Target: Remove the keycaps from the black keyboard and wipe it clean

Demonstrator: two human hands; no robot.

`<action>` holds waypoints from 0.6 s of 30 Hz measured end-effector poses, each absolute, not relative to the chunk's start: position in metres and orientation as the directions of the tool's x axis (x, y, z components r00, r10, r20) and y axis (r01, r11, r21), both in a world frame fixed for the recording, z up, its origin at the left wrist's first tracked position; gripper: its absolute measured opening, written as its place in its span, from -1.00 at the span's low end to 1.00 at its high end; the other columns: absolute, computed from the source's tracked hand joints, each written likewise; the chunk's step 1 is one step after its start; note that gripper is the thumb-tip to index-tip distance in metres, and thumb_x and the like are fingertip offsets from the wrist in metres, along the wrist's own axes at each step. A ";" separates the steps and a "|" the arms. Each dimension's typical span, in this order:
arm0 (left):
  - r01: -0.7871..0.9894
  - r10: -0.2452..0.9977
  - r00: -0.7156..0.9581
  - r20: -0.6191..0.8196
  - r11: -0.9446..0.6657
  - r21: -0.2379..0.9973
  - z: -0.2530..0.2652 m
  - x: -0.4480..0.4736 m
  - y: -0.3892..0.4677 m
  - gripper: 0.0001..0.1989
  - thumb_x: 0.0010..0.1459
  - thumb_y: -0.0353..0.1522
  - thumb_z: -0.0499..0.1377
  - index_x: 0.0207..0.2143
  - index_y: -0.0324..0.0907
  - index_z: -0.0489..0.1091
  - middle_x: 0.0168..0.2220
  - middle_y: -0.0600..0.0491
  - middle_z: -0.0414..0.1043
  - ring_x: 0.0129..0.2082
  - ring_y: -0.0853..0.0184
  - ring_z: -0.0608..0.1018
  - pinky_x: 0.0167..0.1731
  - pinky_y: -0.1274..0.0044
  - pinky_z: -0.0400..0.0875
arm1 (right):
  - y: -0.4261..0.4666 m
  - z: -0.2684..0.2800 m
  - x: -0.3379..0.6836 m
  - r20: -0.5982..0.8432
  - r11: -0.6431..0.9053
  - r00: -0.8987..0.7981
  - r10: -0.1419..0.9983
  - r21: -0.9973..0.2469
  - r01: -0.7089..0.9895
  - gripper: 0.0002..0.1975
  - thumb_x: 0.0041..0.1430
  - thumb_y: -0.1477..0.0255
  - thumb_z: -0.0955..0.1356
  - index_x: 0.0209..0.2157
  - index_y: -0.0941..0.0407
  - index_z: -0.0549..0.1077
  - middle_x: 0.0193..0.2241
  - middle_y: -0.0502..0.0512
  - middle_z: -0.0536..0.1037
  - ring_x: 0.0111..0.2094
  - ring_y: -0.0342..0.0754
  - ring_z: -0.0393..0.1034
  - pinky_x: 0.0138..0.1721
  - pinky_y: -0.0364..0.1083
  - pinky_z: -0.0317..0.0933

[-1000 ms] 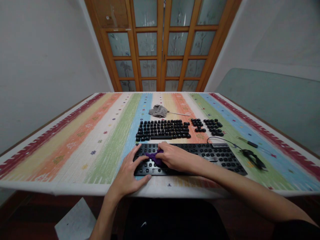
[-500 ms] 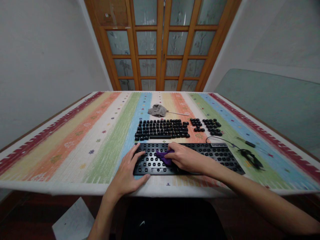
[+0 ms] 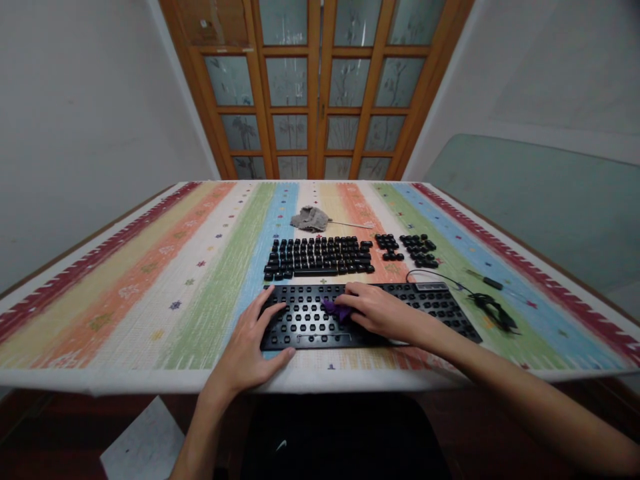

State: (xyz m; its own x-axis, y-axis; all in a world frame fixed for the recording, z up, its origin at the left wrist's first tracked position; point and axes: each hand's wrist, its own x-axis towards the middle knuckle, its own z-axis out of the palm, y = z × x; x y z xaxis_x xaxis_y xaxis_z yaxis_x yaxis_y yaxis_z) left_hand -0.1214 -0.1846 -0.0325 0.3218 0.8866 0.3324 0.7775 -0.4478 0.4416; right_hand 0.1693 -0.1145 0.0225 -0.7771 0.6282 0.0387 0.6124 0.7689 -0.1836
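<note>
A black keyboard base [image 3: 300,341] with its keycaps off lies near the front edge of the table. My left hand [image 3: 253,347] rests at its left end, fingers spread, fingertips on the base and thumb along the front edge. In my right hand [image 3: 375,310] is a bunched purple cloth [image 3: 337,311], pressed onto the base around its middle; the fingertips are partly hidden. Behind the base, the loose black keycaps [image 3: 320,257] are laid out in keyboard order, with more keycaps [image 3: 419,250] in groups to the right.
A crumpled grey cloth [image 3: 310,219] lies behind the keycaps, a thin rod [image 3: 353,225] beside it. To the right are a coiled black cable [image 3: 493,313] and a dark-handled tool [image 3: 493,283]. A striped tablecloth [image 3: 200,313] covers the table.
My right hand has moved the purple cloth slightly to the right over the keyboard base. My left hand stays at the left end. The whole view has shifted a little.
</note>
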 end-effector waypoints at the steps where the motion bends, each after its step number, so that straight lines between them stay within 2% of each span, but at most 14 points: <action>1: 0.778 0.886 0.322 0.332 -0.448 0.441 -0.032 -0.121 -0.185 -0.36 0.09 -0.23 0.27 0.21 -0.07 0.18 0.40 -0.14 -0.08 0.34 -0.09 0.16 0.24 0.01 0.18 | -0.114 0.022 0.171 0.040 0.776 -0.783 0.620 -0.178 0.605 -0.68 0.20 0.63 0.33 -0.02 0.19 0.51 -0.19 0.23 0.46 -0.23 0.00 0.37 -0.16 -0.03 0.30; 7: 0.779 0.880 0.330 0.341 -0.458 0.429 -0.034 -0.122 -0.185 -0.35 0.10 -0.22 0.27 0.22 -0.08 0.16 0.40 -0.15 -0.09 0.34 -0.10 0.16 0.24 0.01 0.19 | -0.114 0.019 0.183 0.055 0.826 -0.826 0.561 -0.094 0.555 -0.67 0.23 0.58 0.34 -0.02 0.07 0.57 -0.17 0.22 0.44 -0.20 -0.01 0.38 -0.21 -0.07 0.29; 18: 0.786 0.876 0.342 0.339 -0.464 0.408 -0.036 -0.123 -0.184 -0.36 0.13 -0.19 0.25 0.22 -0.06 0.14 0.41 -0.14 -0.12 0.34 -0.09 0.15 0.23 -0.01 0.19 | -0.121 0.019 0.203 0.045 0.802 -0.802 0.595 0.030 0.597 -0.68 0.18 0.57 0.35 -0.05 0.10 0.59 -0.24 0.21 0.44 -0.26 0.00 0.41 -0.27 -0.08 0.32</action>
State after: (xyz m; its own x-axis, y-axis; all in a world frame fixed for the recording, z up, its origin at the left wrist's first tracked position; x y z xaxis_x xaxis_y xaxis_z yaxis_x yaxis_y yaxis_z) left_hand -0.1231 -0.1836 -0.0360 0.3416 0.8764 0.3394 0.7858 -0.4645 0.4085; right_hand 0.2026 -0.1212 0.0193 -0.8021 0.5955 0.0453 0.5969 0.8017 0.0305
